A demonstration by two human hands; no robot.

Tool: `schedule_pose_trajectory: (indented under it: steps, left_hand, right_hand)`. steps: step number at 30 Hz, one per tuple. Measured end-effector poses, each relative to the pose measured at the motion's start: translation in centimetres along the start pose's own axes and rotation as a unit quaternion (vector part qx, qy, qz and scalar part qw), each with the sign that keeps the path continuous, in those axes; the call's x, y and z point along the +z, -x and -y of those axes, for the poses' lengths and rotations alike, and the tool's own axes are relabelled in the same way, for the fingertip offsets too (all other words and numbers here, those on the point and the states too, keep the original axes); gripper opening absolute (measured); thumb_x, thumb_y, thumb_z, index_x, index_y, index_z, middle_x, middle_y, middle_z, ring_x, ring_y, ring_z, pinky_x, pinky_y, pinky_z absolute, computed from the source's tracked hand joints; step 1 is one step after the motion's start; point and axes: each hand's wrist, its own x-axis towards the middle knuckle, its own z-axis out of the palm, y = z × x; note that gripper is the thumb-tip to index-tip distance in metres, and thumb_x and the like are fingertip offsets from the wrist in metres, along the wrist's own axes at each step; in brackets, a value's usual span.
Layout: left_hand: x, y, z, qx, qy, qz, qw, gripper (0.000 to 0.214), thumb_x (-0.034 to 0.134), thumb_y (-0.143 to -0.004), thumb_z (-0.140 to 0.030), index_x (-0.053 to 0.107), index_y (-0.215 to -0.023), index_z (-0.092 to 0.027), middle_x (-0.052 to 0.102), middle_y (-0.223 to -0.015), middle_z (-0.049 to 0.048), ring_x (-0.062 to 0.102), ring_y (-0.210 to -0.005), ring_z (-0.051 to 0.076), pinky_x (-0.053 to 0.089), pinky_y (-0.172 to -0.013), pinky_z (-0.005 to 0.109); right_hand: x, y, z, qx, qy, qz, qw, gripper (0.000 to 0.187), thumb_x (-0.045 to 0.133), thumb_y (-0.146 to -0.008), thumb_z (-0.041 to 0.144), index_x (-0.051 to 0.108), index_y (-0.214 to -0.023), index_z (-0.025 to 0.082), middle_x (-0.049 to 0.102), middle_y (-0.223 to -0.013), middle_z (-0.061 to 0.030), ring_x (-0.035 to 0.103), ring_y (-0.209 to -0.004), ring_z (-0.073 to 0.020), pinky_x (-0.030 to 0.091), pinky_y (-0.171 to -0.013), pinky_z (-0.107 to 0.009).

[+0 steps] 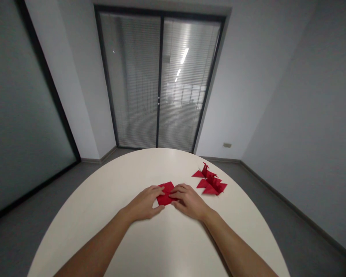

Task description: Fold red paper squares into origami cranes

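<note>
Red paper [165,199] lies on the table [150,246] beneath the fingers: left hand [144,202] spread, right hand [188,199] curled, whether pinching I can't tell. Red folded birds [210,186] sit beyond the right fingers.

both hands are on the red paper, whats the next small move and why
I'd probably smooth the flat red paper piece with the right hand while the left hand steadies it, since it lies on the round white table with fingers of both hands over its opposite sides.
</note>
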Motion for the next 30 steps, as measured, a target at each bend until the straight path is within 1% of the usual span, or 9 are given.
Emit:
schedule_pose_trajectory:
  steps: [6,10,13,17,19,22,24,27,30]
  left_hand:
    - [-0.3,-0.3,-0.6,0.003,0.002,-0.001,1.0,0.033,0.054,-0.097,-0.037,0.065,-0.125,-0.025,0.067,-0.13,0.0065,0.054,-0.126,0.025,0.042,-0.11,0.041]
    - [-0.6,-0.1,-0.6,0.006,-0.002,0.006,1.0,0.034,0.062,-0.091,-0.038,0.066,-0.122,-0.024,0.067,-0.13,0.0078,0.055,-0.124,0.026,0.042,-0.109,0.041]
    - [-0.5,-0.1,-0.2,-0.009,-0.001,-0.005,1.0,0.036,0.066,-0.089,-0.038,0.067,-0.121,-0.023,0.069,-0.126,0.0084,0.057,-0.12,0.027,0.043,-0.107,0.041]
    - [0.0,-0.3,0.1,-0.042,0.001,-0.025,0.999,0.025,0.058,-0.095,-0.032,0.07,-0.113,-0.022,0.071,-0.116,0.0089,0.061,-0.112,0.024,0.046,-0.102,0.038]
    - [0.2,-0.6,0.2,-0.052,-0.004,-0.03,0.998,0.026,0.053,-0.098,-0.031,0.071,-0.112,-0.021,0.072,-0.113,0.0091,0.062,-0.108,0.024,0.045,-0.1,0.038]
    - [0.4,-0.9,0.0,-0.057,-0.017,-0.04,0.997,0.029,0.047,-0.101,-0.03,0.071,-0.113,-0.02,0.074,-0.109,0.0087,0.063,-0.103,0.023,0.045,-0.097,0.038]
    - [0.5,-1.1,-0.1,-0.062,-0.026,-0.047,0.997,0.029,0.046,-0.101,-0.029,0.072,-0.11,-0.019,0.074,-0.105,0.0082,0.064,-0.098,0.023,0.046,-0.094,0.037]
    - [0.6,-1.2,-0.4,-0.067,-0.034,-0.053,0.996,0.031,0.043,-0.102,-0.026,0.073,-0.107,-0.019,0.075,-0.099,0.0073,0.064,-0.094,0.022,0.046,-0.091,0.037]
    - [0.7,-1.2,-0.7,-0.076,-0.038,-0.061,0.995,0.033,0.041,-0.102,-0.025,0.072,-0.108,-0.019,0.076,-0.1,0.0074,0.064,-0.095,0.022,0.046,-0.091,0.037]
  right_hand:
    - [0.2,-0.2,0.4,0.002,-0.007,0.01,1.0,0.022,0.055,-0.097,0.025,0.074,-0.109,0.024,0.075,-0.107,-0.0057,0.065,-0.104,-0.0225,0.043,-0.097,-0.039]
    - [0.1,-0.2,0.1,0.017,-0.009,0.013,1.0,0.023,0.051,-0.098,0.02,0.074,-0.101,0.021,0.076,-0.098,-0.0055,0.066,-0.096,-0.0217,0.045,-0.092,-0.036]
    - [0.1,-0.1,0.0,0.034,0.0,0.006,0.999,0.02,0.053,-0.096,0.018,0.073,-0.094,0.019,0.075,-0.092,-0.0057,0.065,-0.089,-0.021,0.045,-0.087,-0.034]
    - [0.1,-0.1,0.1,0.055,0.009,-0.006,0.998,0.019,0.053,-0.095,0.018,0.071,-0.092,0.019,0.072,-0.088,-0.0054,0.063,-0.085,-0.0198,0.045,-0.081,-0.031]
    - [0.1,-0.1,0.1,0.063,0.012,-0.009,0.998,0.019,0.052,-0.095,0.018,0.071,-0.091,0.019,0.072,-0.087,-0.005,0.063,-0.084,-0.0194,0.044,-0.079,-0.03]
    - [0.2,-0.1,0.0,0.074,0.011,-0.01,0.997,0.016,0.056,-0.095,0.023,0.071,-0.094,0.019,0.072,-0.088,-0.0048,0.063,-0.084,-0.0196,0.044,-0.078,-0.03]
    - [0.4,-0.1,-0.1,0.078,0.005,-0.01,0.997,0.016,0.057,-0.095,0.026,0.072,-0.097,0.02,0.072,-0.09,-0.0049,0.063,-0.085,-0.0198,0.045,-0.079,-0.03]
    - [0.8,-0.2,-0.4,0.083,-0.009,-0.019,0.996,0.019,0.054,-0.097,0.022,0.071,-0.105,0.021,0.073,-0.096,-0.0053,0.064,-0.091,-0.02,0.046,-0.084,-0.031]
    - [1.3,-0.2,-0.5,0.088,-0.021,-0.032,0.995,0.025,0.053,-0.096,0.019,0.069,-0.116,0.023,0.073,-0.104,-0.0055,0.064,-0.098,-0.0205,0.047,-0.089,-0.032]
